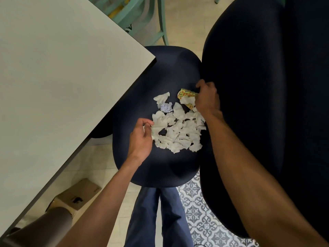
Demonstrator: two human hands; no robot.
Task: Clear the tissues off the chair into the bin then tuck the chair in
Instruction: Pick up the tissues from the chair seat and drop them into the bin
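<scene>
Several crumpled white tissues (pixel 178 129) lie in a heap on the dark blue chair seat (pixel 160 68). A yellow printed wrapper (pixel 186 94) sits at the heap's far right edge. My right hand (pixel 206 98) is over that edge, fingers curled round the wrapper and a tissue. My left hand (pixel 142 138) sits at the heap's left side, fingertips pinching a tissue. The chair's dark backrest (pixel 258 86) rises on the right. No bin is in view.
A pale grey table (pixel 53 77) fills the left, its corner overlapping the seat. A cardboard box (pixel 78 195) sits on the floor under the table. Teal chairs (pixel 135 15) stand at the back. My blue trouser legs (pixel 160 216) stand in front of the seat.
</scene>
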